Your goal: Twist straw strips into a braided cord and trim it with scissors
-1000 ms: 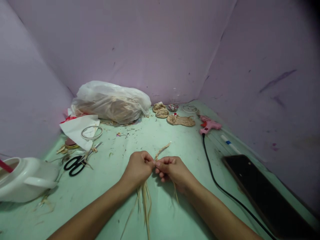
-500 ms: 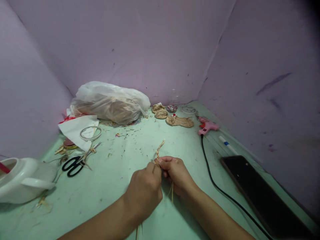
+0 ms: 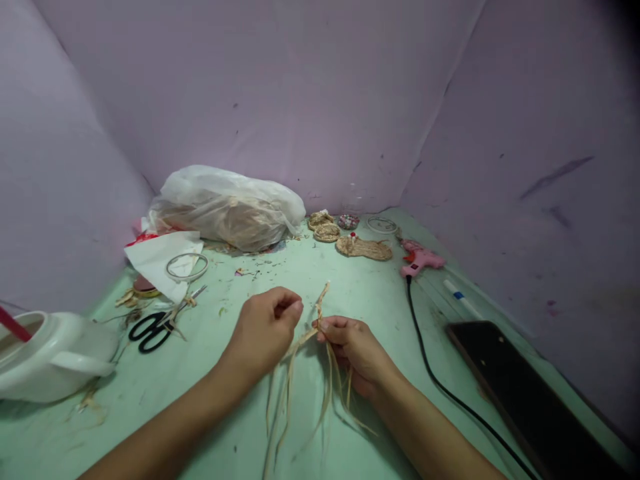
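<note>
Walls are dull mauve on three sides: left wall (image 3: 60,167), back wall (image 3: 325,87), right wall (image 3: 500,107). Pale green table (image 3: 230,433) runs up to the back wall. Right wall's scuffed: long dark smudge (image 3: 556,177), shorter mark (image 3: 560,216) under it, pink stain (image 3: 551,305) lower. Back wall has a few dark specks (image 3: 235,105). Light's soft, dim; left wall reads paler, top right goes near black.
</note>
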The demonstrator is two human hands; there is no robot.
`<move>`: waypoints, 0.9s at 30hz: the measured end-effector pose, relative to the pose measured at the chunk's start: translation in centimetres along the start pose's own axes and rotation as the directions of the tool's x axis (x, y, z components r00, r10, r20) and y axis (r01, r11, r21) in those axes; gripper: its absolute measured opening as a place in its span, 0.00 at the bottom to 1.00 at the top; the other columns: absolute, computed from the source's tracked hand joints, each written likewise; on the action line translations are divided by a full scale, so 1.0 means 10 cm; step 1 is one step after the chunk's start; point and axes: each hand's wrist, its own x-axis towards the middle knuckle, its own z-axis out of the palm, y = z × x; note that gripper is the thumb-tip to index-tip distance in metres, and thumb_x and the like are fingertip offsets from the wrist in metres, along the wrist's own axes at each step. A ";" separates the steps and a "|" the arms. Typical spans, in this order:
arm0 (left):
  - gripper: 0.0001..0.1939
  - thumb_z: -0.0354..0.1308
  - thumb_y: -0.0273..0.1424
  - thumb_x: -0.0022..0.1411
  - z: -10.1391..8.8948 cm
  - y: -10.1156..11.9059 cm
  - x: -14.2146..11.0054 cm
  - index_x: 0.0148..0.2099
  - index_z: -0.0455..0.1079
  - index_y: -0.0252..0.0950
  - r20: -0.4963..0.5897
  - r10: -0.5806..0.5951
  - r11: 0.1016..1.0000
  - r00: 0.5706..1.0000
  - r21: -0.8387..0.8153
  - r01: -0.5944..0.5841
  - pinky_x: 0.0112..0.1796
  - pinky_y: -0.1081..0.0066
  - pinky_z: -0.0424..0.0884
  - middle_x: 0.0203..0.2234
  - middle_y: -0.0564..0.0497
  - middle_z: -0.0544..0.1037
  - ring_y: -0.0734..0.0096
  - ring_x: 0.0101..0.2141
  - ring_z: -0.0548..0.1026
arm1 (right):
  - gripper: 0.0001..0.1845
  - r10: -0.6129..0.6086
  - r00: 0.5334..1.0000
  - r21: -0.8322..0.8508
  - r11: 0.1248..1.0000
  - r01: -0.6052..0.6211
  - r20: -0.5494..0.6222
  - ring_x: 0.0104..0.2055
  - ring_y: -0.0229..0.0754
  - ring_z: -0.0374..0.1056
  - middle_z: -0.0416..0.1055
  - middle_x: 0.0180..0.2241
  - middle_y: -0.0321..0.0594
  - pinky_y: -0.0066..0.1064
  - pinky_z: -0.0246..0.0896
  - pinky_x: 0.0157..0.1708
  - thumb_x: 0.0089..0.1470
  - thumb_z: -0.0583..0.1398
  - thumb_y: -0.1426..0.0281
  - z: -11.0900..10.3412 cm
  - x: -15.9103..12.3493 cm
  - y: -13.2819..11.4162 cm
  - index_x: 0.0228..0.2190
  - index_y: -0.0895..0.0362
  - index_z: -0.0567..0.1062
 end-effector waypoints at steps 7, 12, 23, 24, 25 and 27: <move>0.07 0.52 0.25 0.50 0.19 -0.32 0.20 0.27 0.69 0.25 0.737 -0.280 0.507 0.615 -0.430 0.747 0.26 0.69 0.70 0.21 0.47 0.71 0.77 0.18 0.68 | 0.08 -0.004 0.991 -0.021 1.000 0.007 0.137 0.14 0.31 0.56 0.64 0.14 0.36 0.23 0.44 0.14 0.39 0.60 0.71 -0.03 0.00 0.00 0.15 0.61 0.68; 0.06 0.53 0.23 0.52 0.19 -0.41 0.22 0.27 0.69 0.25 0.762 -0.240 0.479 0.602 -0.447 0.756 0.17 0.77 0.70 0.18 0.52 0.69 0.87 0.12 0.58 | 0.06 0.021 0.995 -0.024 1.000 -0.019 0.092 0.14 0.29 0.55 0.66 0.16 0.36 0.24 0.45 0.15 0.38 0.61 0.72 -0.03 0.00 0.00 0.16 0.62 0.69; 0.09 0.62 0.28 0.44 0.23 -0.36 0.19 0.25 0.64 0.30 0.658 -0.253 0.618 0.710 -0.455 0.642 0.15 0.79 0.66 0.18 0.54 0.70 0.86 0.12 0.59 | 0.07 -0.002 0.998 -0.030 1.000 0.004 0.063 0.13 0.29 0.53 0.66 0.13 0.37 0.24 0.42 0.15 0.36 0.62 0.71 0.00 -0.01 0.00 0.16 0.62 0.71; 0.09 0.61 0.28 0.44 0.23 -0.34 0.18 0.25 0.63 0.31 0.629 -0.268 0.656 0.730 -0.436 0.616 0.12 0.80 0.61 0.18 0.54 0.71 0.87 0.11 0.56 | 0.06 -0.006 0.999 -0.040 0.999 0.008 0.052 0.12 0.28 0.50 0.64 0.13 0.35 0.24 0.40 0.14 0.35 0.62 0.71 0.00 -0.01 0.00 0.16 0.62 0.71; 0.09 0.61 0.28 0.44 0.23 -0.31 0.17 0.25 0.62 0.32 0.595 -0.286 0.701 0.751 -0.405 0.587 0.11 0.81 0.55 0.18 0.54 0.71 0.87 0.11 0.54 | 0.06 -0.007 0.999 -0.053 0.999 0.009 0.046 0.12 0.27 0.48 0.63 0.12 0.34 0.24 0.38 0.14 0.35 0.62 0.72 0.00 -0.01 0.00 0.16 0.62 0.71; 0.06 0.58 0.27 0.45 0.23 -0.26 0.15 0.25 0.63 0.32 0.530 -0.312 0.791 0.789 -0.315 0.524 0.10 0.82 0.48 0.17 0.54 0.70 0.87 0.11 0.53 | 0.05 0.000 0.999 -0.080 0.997 0.004 0.055 0.12 0.26 0.45 0.60 0.10 0.31 0.23 0.36 0.14 0.35 0.61 0.73 0.00 -0.01 0.00 0.15 0.63 0.71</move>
